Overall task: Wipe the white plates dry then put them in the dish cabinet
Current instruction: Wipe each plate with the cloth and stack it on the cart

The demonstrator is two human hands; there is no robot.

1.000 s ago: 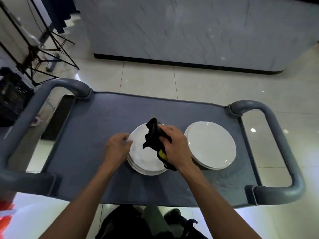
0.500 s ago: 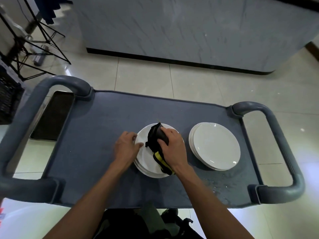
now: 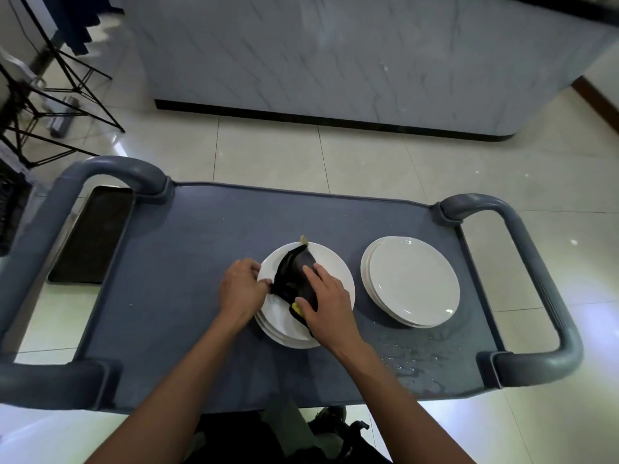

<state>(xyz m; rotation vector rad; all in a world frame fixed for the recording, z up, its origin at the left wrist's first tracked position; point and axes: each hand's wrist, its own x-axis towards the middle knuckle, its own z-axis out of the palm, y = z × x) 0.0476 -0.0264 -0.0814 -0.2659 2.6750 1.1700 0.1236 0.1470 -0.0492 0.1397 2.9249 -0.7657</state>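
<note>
A stack of white plates (image 3: 331,266) sits mid-cart on the grey cart top (image 3: 187,262). A black cloth with a yellow edge (image 3: 294,272) lies on the top plate. My right hand (image 3: 326,299) presses the cloth down onto the plate, fingers spread over it. My left hand (image 3: 243,286) grips the left rim of the stack, thumb on the top plate next to the cloth. A second stack of white plates (image 3: 412,281) rests to the right, untouched.
Water drops (image 3: 412,356) lie on the cart top in front of the right stack. Grey cart handles stand at the left (image 3: 30,236) and right (image 3: 542,283). A marble counter (image 3: 335,61) is beyond; black tripod legs (image 3: 57,82) stand far left.
My right hand has lowered the bunched cloth flat onto the top plate and slid it left. My left hand has stayed on the plate rim.
</note>
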